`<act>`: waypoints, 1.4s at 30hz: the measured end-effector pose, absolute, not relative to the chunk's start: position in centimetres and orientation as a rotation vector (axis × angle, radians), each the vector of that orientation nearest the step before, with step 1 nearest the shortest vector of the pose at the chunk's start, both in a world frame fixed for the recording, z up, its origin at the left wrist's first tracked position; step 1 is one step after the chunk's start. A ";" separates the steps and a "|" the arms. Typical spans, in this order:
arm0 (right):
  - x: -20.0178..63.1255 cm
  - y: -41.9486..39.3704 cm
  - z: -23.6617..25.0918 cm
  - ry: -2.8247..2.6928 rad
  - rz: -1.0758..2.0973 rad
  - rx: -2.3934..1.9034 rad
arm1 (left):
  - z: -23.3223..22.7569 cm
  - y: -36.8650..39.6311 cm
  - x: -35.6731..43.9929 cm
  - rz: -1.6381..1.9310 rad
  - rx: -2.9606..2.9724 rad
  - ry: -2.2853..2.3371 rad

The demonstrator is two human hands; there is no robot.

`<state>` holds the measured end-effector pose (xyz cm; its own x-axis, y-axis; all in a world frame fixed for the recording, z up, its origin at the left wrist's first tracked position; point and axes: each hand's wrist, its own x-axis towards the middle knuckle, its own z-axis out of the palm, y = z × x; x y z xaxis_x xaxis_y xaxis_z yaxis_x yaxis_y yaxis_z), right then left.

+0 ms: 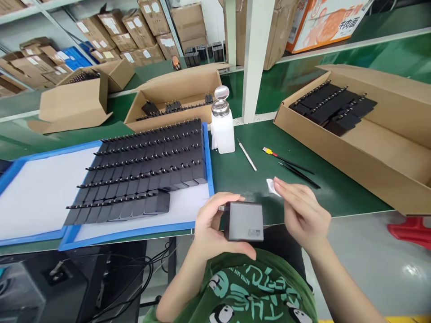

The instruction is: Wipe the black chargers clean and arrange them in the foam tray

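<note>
Apparently midway — 5 adapter rows [144, 166] left of the bottle [223, 132], a part-filled box [332, 146] right; before the bottle, left hand [209, 229] grips 1 adapter [245, 219], right hand [306, 216] pinches a wipe [271, 187].

Green table [235, 177] in front of you. On your left, two white trays with blue edges, left tray [37, 193] and right tray [188, 197], side by side. White pump bottle [222, 130] stands just beside right tray. Near bottle, thin white stick tool [247, 155]. Farther right, yellow-ended USB cable [286, 159], black tweezers [299, 175], open cardboard box [336, 152].
</note>
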<state>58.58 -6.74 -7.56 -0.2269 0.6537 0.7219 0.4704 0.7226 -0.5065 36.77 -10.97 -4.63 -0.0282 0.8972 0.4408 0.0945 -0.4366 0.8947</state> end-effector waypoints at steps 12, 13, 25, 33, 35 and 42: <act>56.8 -9.8 -3.7 -2.132 0.743 -0.829 | -3.2 -11.4 37.6 1.549 1.783 1.163; 56.5 -9.9 -4.3 -2.057 0.702 -0.820 | -3.1 -11.3 37.7 1.562 1.774 1.141; 55.0 -10.7 -3.5 -1.745 0.501 -0.572 | -4.7 -11.0 38.5 1.754 1.259 0.998; 55.2 -10.4 -4.0 -1.840 0.618 -0.475 | -4.4 -11.7 38.1 1.796 1.374 1.063; 55.3 -10.4 -4.0 -1.807 0.681 -0.485 | -4.4 -11.7 38.0 1.792 1.394 1.049; 56.2 -10.7 -4.6 -1.843 0.729 -0.547 | -4.0 -11.9 37.4 1.713 1.632 1.066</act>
